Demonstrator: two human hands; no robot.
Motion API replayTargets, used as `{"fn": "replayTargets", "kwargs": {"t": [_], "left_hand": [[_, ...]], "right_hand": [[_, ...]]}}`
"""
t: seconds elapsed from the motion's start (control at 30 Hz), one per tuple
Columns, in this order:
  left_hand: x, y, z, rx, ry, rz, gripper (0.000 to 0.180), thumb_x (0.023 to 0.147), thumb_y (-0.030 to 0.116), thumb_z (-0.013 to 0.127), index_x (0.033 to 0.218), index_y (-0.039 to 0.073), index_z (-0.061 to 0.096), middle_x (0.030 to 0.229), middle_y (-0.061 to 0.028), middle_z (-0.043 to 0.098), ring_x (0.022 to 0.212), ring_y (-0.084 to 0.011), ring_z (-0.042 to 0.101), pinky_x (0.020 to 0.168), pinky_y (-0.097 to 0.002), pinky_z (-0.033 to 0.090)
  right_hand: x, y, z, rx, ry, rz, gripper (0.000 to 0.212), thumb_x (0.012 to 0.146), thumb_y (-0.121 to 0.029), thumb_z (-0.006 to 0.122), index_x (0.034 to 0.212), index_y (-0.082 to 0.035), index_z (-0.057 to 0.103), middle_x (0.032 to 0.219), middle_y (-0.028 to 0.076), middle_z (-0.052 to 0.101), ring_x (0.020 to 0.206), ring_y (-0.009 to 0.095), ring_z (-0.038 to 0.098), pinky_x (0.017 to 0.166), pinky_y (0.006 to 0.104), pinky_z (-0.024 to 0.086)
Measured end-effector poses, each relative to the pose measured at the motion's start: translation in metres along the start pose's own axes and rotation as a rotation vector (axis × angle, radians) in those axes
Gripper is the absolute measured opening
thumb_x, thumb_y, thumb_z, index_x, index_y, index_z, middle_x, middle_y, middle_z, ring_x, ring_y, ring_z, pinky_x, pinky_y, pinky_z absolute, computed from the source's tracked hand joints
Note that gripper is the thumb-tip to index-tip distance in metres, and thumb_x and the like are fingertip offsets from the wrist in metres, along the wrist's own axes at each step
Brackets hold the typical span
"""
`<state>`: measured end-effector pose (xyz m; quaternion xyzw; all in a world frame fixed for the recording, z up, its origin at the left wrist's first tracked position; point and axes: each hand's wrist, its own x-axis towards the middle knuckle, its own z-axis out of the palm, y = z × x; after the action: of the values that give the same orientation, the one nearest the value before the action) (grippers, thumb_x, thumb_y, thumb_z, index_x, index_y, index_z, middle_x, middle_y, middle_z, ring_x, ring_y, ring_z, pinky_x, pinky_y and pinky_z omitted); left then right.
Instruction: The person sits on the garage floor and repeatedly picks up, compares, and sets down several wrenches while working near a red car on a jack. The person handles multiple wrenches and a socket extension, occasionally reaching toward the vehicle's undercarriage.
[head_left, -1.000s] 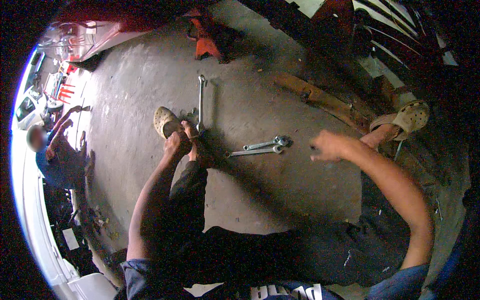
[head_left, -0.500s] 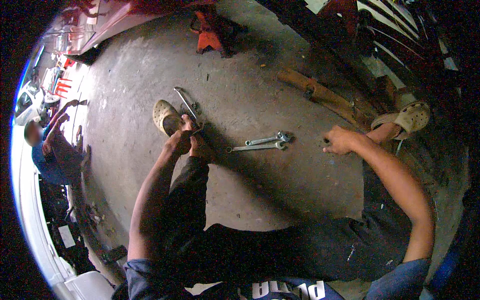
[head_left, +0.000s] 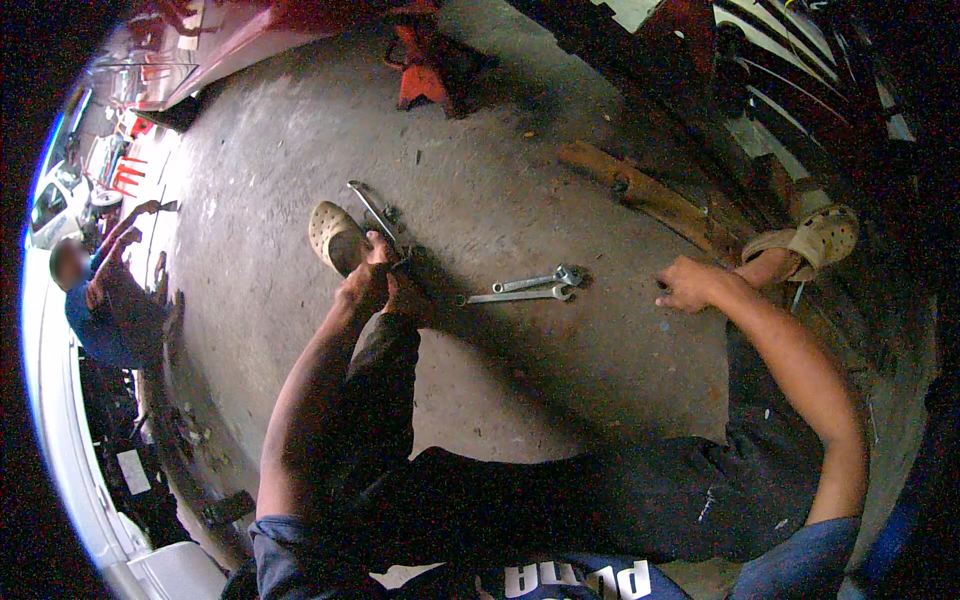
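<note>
Apparently has one long wrench (head_left: 372, 208) in the closed left hand (head_left: 360, 288), beside the left clog (head_left: 331, 234); leaves two other wrenches (head_left: 520, 294) unheld on the floor (head_left: 570, 395), well inside its edges. Has the right hand (head_left: 690, 285) loosely curled; cannot tell whether empty. Shows nothing finished.

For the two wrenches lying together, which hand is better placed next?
Probably the right hand: both hands flank the two wrenches, but the left hand is at another wrench beside a clog. Whether the right is empty is unclear.
</note>
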<state>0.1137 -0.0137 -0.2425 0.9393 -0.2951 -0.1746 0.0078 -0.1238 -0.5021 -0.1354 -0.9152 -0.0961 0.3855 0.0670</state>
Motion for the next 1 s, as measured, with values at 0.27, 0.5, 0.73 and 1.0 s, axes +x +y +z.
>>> {"fn": "replayTargets", "kwargs": {"t": [0.27, 0.5, 0.73, 1.0], "left_hand": [[-0.001, 0.051, -0.022, 0.036, 0.087, -0.307, 0.057, 0.082, 0.023, 0.034, 0.126, 0.001, 0.005, 0.091, -0.0217, 0.054, 0.079, -0.0335, 0.056, 0.071, -0.0430, 0.044], [-0.012, 0.095, -0.055, -0.035, 0.045, -0.469, 0.056, 0.082, 0.023, 0.036, 0.126, 0.000, 0.012, 0.087, -0.0182, 0.055, 0.074, -0.0314, 0.055, 0.074, -0.0449, 0.043], [-0.012, 0.095, -0.057, -0.071, 0.060, -0.492, 0.080, 0.077, 0.027, 0.050, 0.127, 0.001, -0.007, 0.102, -0.0214, 0.051, 0.082, -0.0304, 0.058, 0.068, -0.0368, 0.047], [-0.018, 0.097, -0.080, 0.017, -0.118, -0.316, 0.081, 0.075, 0.026, 0.052, 0.125, -0.004, -0.005, 0.098, -0.0249, 0.052, 0.081, -0.0325, 0.058, 0.068, -0.0375, 0.047]], "right_hand": [[0.004, 0.007, 0.005, -0.003, 0.038, -0.022, 0.052, 0.073, -0.046, 0.051, 0.088, 0.003, 0.055, 0.090, 0.022, 0.055, 0.085, 0.036, 0.051, 0.076, 0.0423, 0.042], [-0.002, 0.003, 0.000, 0.017, 0.031, 0.038, 0.043, 0.074, -0.038, 0.052, 0.089, 0.003, 0.053, 0.086, 0.022, 0.055, 0.084, 0.037, 0.051, 0.075, 0.0426, 0.042], [-0.004, 0.006, -0.002, 0.006, 0.026, 0.024, 0.040, 0.075, -0.034, 0.053, 0.089, 0.002, 0.052, 0.085, 0.023, 0.055, 0.084, 0.037, 0.051, 0.075, 0.0426, 0.041], [-0.009, 0.007, -0.005, 0.012, 0.050, 0.069, 0.038, 0.075, -0.034, 0.053, 0.090, 0.002, 0.052, 0.087, 0.022, 0.055, 0.086, 0.037, 0.051, 0.075, 0.0423, 0.041]]}}
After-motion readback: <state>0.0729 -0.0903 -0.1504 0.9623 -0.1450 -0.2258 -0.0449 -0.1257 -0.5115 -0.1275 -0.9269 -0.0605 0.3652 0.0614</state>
